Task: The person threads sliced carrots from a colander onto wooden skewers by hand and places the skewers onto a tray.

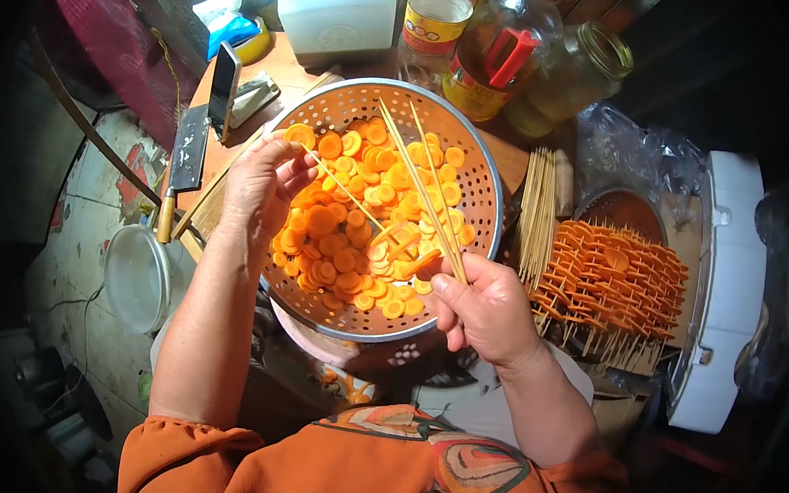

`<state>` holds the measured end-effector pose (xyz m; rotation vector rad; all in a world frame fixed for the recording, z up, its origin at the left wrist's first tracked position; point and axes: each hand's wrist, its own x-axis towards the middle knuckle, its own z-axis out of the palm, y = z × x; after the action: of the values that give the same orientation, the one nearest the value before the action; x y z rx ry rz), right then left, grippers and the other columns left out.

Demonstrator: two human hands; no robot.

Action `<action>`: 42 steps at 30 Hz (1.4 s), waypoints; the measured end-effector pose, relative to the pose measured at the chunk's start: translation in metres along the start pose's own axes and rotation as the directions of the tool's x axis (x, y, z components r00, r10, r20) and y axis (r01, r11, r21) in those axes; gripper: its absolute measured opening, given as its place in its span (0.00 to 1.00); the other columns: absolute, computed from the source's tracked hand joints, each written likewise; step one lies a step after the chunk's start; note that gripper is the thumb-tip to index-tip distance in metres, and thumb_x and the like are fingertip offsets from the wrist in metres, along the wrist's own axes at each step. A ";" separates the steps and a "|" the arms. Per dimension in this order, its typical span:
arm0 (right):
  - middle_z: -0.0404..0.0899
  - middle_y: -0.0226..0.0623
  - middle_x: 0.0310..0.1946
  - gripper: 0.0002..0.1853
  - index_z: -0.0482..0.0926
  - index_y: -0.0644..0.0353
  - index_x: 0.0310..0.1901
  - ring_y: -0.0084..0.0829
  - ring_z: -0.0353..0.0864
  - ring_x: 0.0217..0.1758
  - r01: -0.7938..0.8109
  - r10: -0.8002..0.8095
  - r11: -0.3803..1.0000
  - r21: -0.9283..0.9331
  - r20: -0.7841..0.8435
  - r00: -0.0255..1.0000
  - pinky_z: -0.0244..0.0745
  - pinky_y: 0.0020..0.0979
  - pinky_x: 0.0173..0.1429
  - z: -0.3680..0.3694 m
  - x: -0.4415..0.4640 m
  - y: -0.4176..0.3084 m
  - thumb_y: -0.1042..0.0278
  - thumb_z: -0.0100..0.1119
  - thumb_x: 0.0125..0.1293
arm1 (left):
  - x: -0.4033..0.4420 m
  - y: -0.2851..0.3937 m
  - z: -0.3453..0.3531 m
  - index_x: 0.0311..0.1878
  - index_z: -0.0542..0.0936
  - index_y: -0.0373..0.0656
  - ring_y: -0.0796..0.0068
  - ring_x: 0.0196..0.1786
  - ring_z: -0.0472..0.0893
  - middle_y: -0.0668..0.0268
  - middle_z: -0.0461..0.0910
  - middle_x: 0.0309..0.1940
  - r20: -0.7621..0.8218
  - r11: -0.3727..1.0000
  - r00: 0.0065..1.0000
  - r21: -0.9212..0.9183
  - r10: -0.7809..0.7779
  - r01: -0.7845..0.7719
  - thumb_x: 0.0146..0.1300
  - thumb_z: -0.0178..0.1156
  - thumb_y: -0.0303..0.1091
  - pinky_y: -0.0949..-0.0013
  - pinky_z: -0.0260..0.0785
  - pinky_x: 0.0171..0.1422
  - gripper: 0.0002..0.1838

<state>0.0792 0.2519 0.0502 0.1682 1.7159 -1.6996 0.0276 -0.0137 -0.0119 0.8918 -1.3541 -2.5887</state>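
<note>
A metal colander full of round carrot slices stands before me. My left hand, at its upper left rim, pinches the end of a thin wooden skewer; a carrot slice shows by the fingertips. The skewer's other end reaches a few slices near the colander's middle. Over the right side, my right hand is closed on several wooden skewers that fan upward, with carrot slices beside its fingers. Right of the colander lie bare skewers and a pile of skewered carrot slices.
Behind the colander stand a white jug, bottles and a glass jar. A cleaver and a phone are at the left, above a white bucket. A white foam box piece stands far right.
</note>
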 end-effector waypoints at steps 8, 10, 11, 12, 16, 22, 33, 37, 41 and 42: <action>0.72 0.29 0.16 0.09 0.73 0.67 0.41 0.15 0.67 0.11 0.004 -0.004 1.000 -0.015 0.000 1.000 0.62 0.16 0.15 0.000 0.000 0.000 0.69 0.50 0.67 | -0.004 0.001 0.002 0.39 0.73 0.41 0.72 0.33 0.81 0.64 0.78 0.32 0.023 0.997 0.999 0.071 0.034 -0.035 0.58 0.56 0.25 0.70 0.79 0.38 0.06; 0.72 0.29 0.17 0.09 0.73 0.67 0.42 0.15 0.67 0.11 -0.014 0.014 1.000 -0.004 -0.026 1.000 0.62 0.16 0.15 0.002 -0.001 -0.001 0.69 0.50 0.67 | -0.006 -0.002 0.007 0.38 0.74 0.41 0.71 0.32 0.81 0.63 0.78 0.31 0.000 0.997 0.999 0.067 0.047 -0.047 0.57 0.56 0.23 0.68 0.78 0.39 0.06; 0.72 0.29 0.17 0.09 0.73 0.67 0.42 0.15 0.67 0.11 -0.014 0.014 1.000 -0.004 -0.027 1.000 0.62 0.16 0.15 0.003 -0.001 0.001 0.69 0.50 0.67 | -0.008 -0.005 0.009 0.37 0.74 0.41 0.71 0.33 0.81 0.63 0.79 0.31 0.027 0.998 0.998 0.031 0.053 -0.054 0.57 0.56 0.23 0.68 0.78 0.40 0.06; 0.72 0.30 0.17 0.09 0.73 0.67 0.41 0.15 0.67 0.11 -0.001 0.001 1.000 0.001 -0.034 0.999 0.62 0.16 0.15 0.004 0.000 0.003 0.69 0.49 0.67 | -0.010 -0.008 0.010 0.37 0.74 0.41 0.71 0.33 0.82 0.62 0.79 0.31 0.053 0.998 0.997 -0.004 0.059 -0.059 0.57 0.56 0.23 0.67 0.78 0.40 0.06; 0.72 0.30 0.18 0.07 0.72 0.65 0.39 0.15 0.66 0.11 0.055 -0.052 0.998 0.042 -0.071 0.996 0.62 0.16 0.15 0.009 0.005 0.006 0.70 0.48 0.68 | -0.032 -0.028 0.023 0.37 0.74 0.39 0.68 0.36 0.83 0.60 0.81 0.33 0.211 0.998 0.976 -0.013 -0.053 0.057 0.57 0.57 0.24 0.65 0.77 0.45 0.05; 0.72 0.29 0.18 0.09 0.73 0.65 0.42 0.14 0.66 0.11 0.065 -0.054 0.993 0.096 -0.108 0.993 0.60 0.14 0.14 0.010 0.010 0.006 0.69 0.49 0.67 | -0.053 -0.035 0.040 0.35 0.76 0.41 0.73 0.38 0.81 0.64 0.80 0.35 0.202 0.993 0.972 0.013 -0.120 0.120 0.56 0.59 0.24 0.69 0.74 0.43 0.04; 0.72 0.29 0.18 0.09 0.73 0.65 0.41 0.14 0.65 0.10 0.088 -0.074 0.988 0.125 -0.111 0.991 0.59 0.14 0.13 0.013 0.013 0.003 0.68 0.50 0.67 | -0.055 -0.032 0.043 0.38 0.77 0.39 0.76 0.38 0.79 0.64 0.78 0.38 0.179 0.993 0.977 0.031 -0.116 0.112 0.54 0.57 0.21 0.72 0.74 0.42 0.08; 0.73 0.30 0.17 0.06 0.72 0.63 0.37 0.16 0.66 0.10 0.104 -0.078 0.981 0.163 -0.160 0.984 0.61 0.16 0.14 0.008 0.014 0.000 0.70 0.49 0.68 | -0.030 -0.036 0.034 0.41 0.78 0.40 0.76 0.33 0.81 0.65 0.79 0.34 0.200 0.918 0.976 0.365 0.086 -0.156 0.54 0.54 0.18 0.78 0.72 0.33 0.12; 0.73 0.30 0.18 0.06 0.72 0.63 0.36 0.16 0.66 0.10 0.076 -0.049 0.978 0.195 -0.139 0.989 0.62 0.16 0.15 0.008 0.013 0.000 0.69 0.50 0.67 | -0.016 -0.063 0.012 0.39 0.82 0.49 0.62 0.36 0.80 0.60 0.79 0.31 0.556 -0.005 0.828 0.831 0.074 -0.557 0.54 0.54 0.25 0.63 0.74 0.42 0.12; 0.72 0.30 0.18 0.06 0.72 0.63 0.36 0.16 0.66 0.11 0.058 -0.035 0.977 0.204 -0.116 0.993 0.62 0.16 0.15 0.010 0.013 0.000 0.69 0.50 0.67 | -0.022 -0.070 0.009 0.39 0.82 0.49 0.60 0.43 0.78 0.59 0.77 0.35 0.581 -0.236 0.814 0.792 0.008 -0.564 0.56 0.54 0.29 0.62 0.73 0.46 0.10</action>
<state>0.0735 0.2385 0.0441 0.3261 1.6300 -1.9359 0.0534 0.0427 -0.0525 -0.1976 -3.2000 -0.6964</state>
